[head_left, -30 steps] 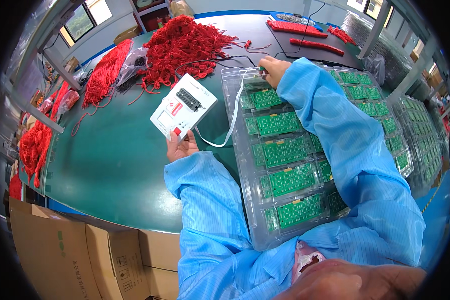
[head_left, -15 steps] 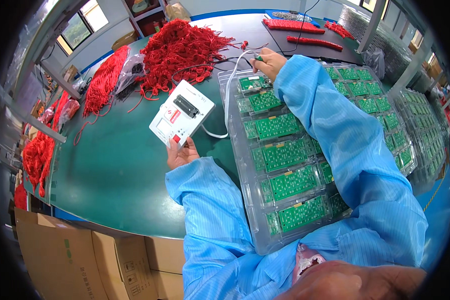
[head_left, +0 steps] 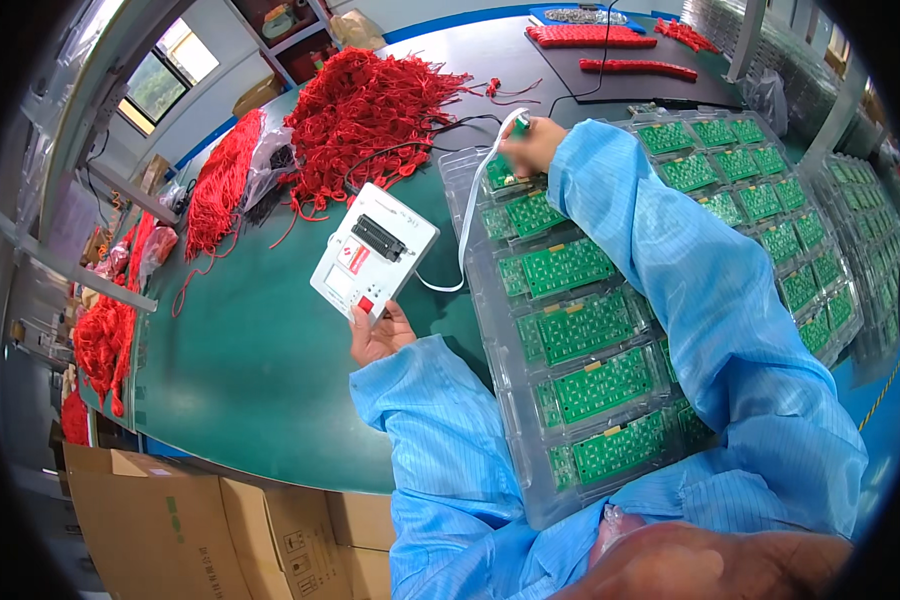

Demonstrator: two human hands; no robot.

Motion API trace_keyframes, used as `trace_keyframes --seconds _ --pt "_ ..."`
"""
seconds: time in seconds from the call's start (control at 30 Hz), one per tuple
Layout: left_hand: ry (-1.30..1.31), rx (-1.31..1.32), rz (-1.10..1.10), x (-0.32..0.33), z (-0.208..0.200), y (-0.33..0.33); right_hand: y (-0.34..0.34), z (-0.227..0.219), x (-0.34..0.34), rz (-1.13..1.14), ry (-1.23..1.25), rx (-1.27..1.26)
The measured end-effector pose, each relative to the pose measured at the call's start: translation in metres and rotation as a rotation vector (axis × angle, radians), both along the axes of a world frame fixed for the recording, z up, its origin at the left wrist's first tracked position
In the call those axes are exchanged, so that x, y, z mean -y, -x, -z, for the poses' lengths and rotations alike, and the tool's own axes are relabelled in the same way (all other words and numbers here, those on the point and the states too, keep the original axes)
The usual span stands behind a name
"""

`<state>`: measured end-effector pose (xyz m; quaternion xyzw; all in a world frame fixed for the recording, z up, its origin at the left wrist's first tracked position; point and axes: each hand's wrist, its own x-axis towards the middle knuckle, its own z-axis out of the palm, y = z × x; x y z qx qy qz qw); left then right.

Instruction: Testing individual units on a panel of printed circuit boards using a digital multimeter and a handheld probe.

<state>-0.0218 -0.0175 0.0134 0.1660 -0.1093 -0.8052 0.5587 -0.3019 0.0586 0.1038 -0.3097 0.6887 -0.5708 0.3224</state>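
My left hand (head_left: 382, 337) grips the near edge of a white box-shaped tester (head_left: 390, 215), its thumb beside a red button (head_left: 367, 304). The box has a black slotted socket (head_left: 379, 238) and a small pale window. A flat white cable (head_left: 469, 215) loops from the box to my right hand (head_left: 533, 147). There my fingers are closed round a small green-ended connector (head_left: 521, 125), partly hidden and slightly blurred. This hand is over the far left corner of a clear plastic tray (head_left: 490, 375) of green circuit boards (head_left: 588, 318), covering part of the board beneath it.
Red wire bundles (head_left: 365, 120) pile at the back of the green table (head_left: 240, 370). More red wires (head_left: 105, 345) hang along the left. A dark mat (head_left: 595, 85) carries red strips at the far right. Another board tray (head_left: 865, 240) lies right; cardboard boxes (head_left: 170, 520) stand below the table.
My right hand has turned and come down nearer the tray's far left board, bringing the connector along. My left hand keeps its hold on the tester. The whole view has shifted slightly.
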Motion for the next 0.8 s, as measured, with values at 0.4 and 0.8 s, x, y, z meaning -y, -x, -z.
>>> trace_keyframes --seconds 0.4,0.8 --pt "-0.020 0.016 -0.023 0.000 0.002 0.000 0.008 0.002 -0.001 -0.180 0.124 0.025" --pt "-0.012 0.031 -0.022 0.000 0.001 0.000 0.013 -0.001 -0.010 -0.292 -0.021 -0.121"
